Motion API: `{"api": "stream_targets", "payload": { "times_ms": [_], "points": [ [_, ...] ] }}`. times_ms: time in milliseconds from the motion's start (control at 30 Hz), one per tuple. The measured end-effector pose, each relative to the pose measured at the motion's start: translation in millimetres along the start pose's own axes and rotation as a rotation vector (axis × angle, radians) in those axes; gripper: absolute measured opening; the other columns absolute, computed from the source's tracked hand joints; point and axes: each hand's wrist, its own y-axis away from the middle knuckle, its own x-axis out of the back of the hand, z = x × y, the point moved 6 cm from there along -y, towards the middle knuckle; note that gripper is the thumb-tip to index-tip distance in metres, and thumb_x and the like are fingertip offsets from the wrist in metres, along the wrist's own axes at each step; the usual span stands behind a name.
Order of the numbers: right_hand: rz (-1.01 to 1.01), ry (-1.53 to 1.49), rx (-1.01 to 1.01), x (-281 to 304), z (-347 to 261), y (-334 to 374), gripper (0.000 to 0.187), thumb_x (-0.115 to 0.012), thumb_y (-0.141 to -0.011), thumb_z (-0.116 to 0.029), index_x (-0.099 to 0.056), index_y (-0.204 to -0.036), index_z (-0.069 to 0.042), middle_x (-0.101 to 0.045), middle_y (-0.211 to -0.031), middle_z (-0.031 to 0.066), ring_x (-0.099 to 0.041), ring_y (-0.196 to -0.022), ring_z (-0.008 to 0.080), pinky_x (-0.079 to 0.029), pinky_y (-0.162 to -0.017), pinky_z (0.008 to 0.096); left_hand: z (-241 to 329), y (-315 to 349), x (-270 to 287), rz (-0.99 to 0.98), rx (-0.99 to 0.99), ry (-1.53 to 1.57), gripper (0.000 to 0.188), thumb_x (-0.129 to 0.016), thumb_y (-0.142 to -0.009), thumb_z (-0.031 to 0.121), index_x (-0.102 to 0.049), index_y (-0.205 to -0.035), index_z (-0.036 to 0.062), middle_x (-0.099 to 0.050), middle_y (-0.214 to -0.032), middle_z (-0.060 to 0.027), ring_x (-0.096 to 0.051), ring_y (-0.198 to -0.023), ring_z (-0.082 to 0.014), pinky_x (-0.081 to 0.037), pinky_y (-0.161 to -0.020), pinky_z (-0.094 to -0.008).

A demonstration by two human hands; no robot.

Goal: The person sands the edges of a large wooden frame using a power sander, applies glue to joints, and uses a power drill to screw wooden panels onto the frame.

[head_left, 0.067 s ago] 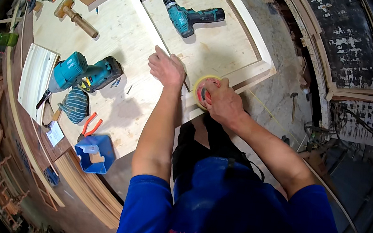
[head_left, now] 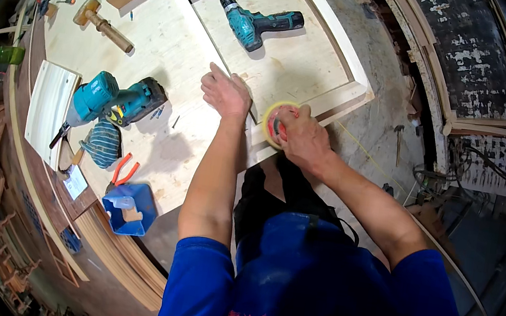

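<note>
Pale plywood covers the bench (head_left: 162, 47), a wooden frame (head_left: 336, 97) lying across it. Closest to me, the right hand (head_left: 302, 137) grips a round red sanding disc (head_left: 272, 124) with a yellow rim, fingers wrapped over its top, above the frame's near rail. The left hand (head_left: 228, 94) lies at the middle rail, fingers loosely bent; whether it pinches the wood I can't tell. Hardly anything has shifted in this instant, so the work stays at the same corner. Beyond, a teal drill (head_left: 244, 28) lies inside the frame; leftward, a mallet (head_left: 109, 30).
</note>
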Motion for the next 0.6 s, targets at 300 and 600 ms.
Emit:
{"api": "stream_targets", "payload": {
  "times_ms": [300, 600],
  "points": [
    [0.125, -0.048, -0.106, 30, 40, -5, 0.048, -0.07, -0.088, -0.037, -0.057, -0.126, -0.012, -0.053, -0.116, 0.0279, -0.067, -0.096, 0.0448, -0.056, -0.085, 0.0486, -2, -4, 0, -0.078, 0.003, 0.035, 0.071, -0.065, -0.09, 0.021, -0.032, -0.148, -0.0037, -0.043, -0.131, -0.0259, -0.042, -0.122, -0.0416, -0.034, -0.102, -0.0541],
    [0.047, 0.01, 0.153, -14, -24, 11, 0.035, -0.061, -0.091, -0.026, -0.059, -0.124, -0.016, -0.053, -0.114, 0.0266, -0.067, -0.09, 0.0451, -0.058, -0.078, 0.0509, -9, -9, -5, -0.11, -0.013, 0.027, 0.074, -0.064, -0.09, 0.026, -0.031, -0.149, -0.0036, -0.041, -0.133, -0.0271, -0.04, -0.125, -0.0429, -0.034, -0.104, -0.0554]
  ]
}}
